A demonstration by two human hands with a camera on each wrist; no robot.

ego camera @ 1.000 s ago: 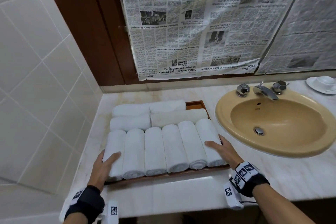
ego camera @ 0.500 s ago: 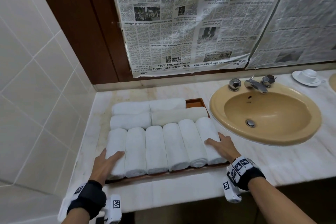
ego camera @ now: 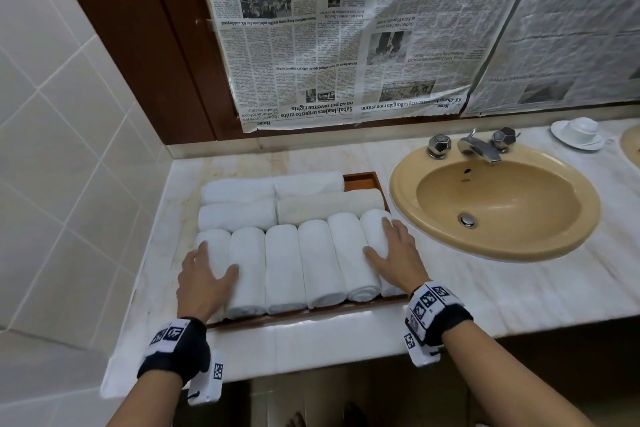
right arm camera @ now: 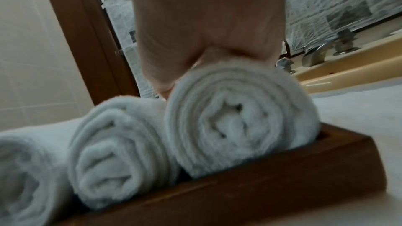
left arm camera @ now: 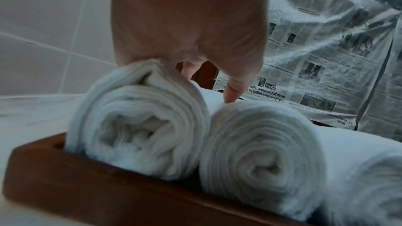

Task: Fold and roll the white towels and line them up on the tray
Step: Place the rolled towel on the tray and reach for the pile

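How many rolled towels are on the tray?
10. Six side by side in the front row, four lying crosswise behind on the tray. More could hide underneath.

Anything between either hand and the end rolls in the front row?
Nothing visible. The left hand rests directly on the leftmost roll, the right hand on the rightmost roll. Both rolls already sit in the wooden tray.
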